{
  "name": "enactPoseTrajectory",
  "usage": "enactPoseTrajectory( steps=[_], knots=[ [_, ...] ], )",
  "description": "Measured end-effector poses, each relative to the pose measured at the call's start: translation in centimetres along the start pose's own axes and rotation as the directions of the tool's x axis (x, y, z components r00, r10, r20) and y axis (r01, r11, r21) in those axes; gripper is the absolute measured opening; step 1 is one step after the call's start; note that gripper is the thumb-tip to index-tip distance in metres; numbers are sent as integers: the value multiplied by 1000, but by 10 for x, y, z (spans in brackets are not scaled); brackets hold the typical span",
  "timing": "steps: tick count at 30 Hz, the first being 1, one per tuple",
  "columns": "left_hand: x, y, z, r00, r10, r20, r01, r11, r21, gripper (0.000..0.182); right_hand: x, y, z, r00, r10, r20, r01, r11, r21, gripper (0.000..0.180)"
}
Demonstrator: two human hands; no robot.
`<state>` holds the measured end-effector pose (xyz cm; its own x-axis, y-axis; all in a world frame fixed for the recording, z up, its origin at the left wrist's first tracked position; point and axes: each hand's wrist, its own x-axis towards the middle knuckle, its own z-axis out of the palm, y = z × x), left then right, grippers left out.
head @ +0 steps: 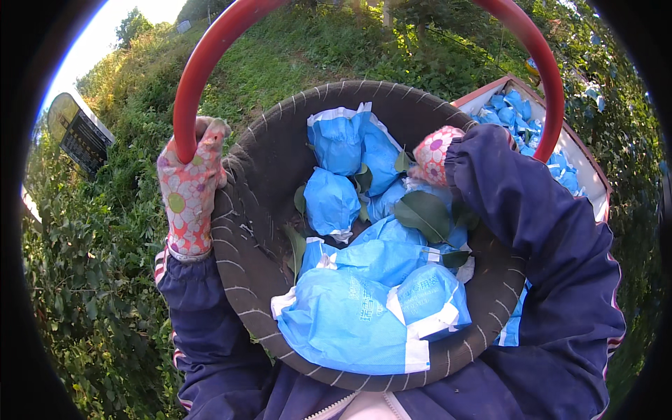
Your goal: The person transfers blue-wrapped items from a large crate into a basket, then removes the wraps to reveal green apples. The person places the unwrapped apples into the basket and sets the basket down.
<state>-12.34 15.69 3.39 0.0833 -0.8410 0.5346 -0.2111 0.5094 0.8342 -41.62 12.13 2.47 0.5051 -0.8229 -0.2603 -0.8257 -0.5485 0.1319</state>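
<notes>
A dark cloth-lined round basket [252, 173], its rim whipped with pale stitching, sits against my front. My left hand [190, 194], in a pink floral glove, grips the basket's thick red handle [197, 79] at its left end. Inside are several blue paper fruit bags [346, 310], rounded by their contents and bearing printed writing. Green leaves [422, 215] lie among them. My right hand [436, 152], gloved alike, reaches in at the right side over the bags, its fingertips partly hidden. Whether it holds a bag, I cannot tell.
Beyond the basket, at right, stands a pale-walled bin [590, 173] with a reddish rim, holding many more blue bags [506, 113]. A tilted dark sign [84, 136] rises among shrubs at left. Grass [252, 68] runs uphill ahead, with leafy trees at right.
</notes>
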Motion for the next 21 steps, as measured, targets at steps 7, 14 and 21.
enactPoseTrajectory(
  steps=[7, 14, 21],
  knots=[
    [-2, -1, 5, 997, 30, -66, -36, 995, -91, 19, 18, 11, 38, 977, 203, 67, -212, 955, 208, 22],
    [-3, 3, 5, 997, 51, -60, -53, 998, -17, 21, 5, -17, 37, 975, 222, -2, -220, 965, 142, 30],
    [-3, -3, 2, 999, 45, -10, -46, 988, -149, 21, 12, 2, 21, 918, 389, -76, -331, 858, 392, 39]
  ],
)
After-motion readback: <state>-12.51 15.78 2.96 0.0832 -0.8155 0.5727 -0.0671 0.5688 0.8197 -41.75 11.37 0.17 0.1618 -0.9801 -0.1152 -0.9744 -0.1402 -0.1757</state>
